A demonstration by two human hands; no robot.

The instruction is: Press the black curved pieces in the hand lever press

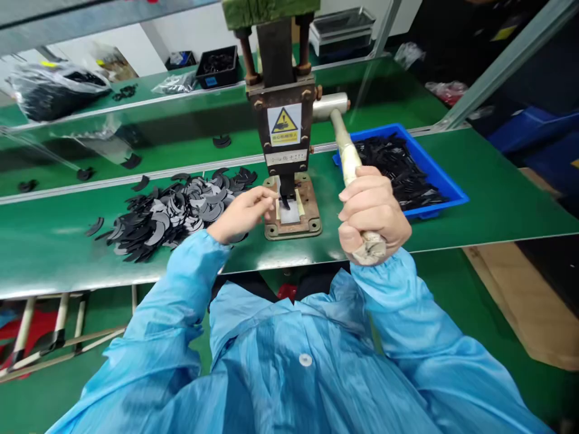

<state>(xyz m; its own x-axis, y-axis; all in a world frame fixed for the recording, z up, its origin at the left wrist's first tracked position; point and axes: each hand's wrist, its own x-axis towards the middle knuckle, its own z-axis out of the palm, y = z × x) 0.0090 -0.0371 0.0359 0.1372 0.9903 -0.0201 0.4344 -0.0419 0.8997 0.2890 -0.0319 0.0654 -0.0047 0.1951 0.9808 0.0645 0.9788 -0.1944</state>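
Where the green table runs across the view, a hand press stands at its middle on a rusty base plate, with a yellow warning label on its front. Left of the press lies a loose heap of dark crescent-shaped parts; right of it, a blue tray holds more of the same. The right hand is closed in a full fist around the taped lever handle of the press. The left hand rests at the base plate, fingers pinched together at the die under the ram; what they hold, if anything, is too small to tell. 1 black bin sits on the rear shelf.
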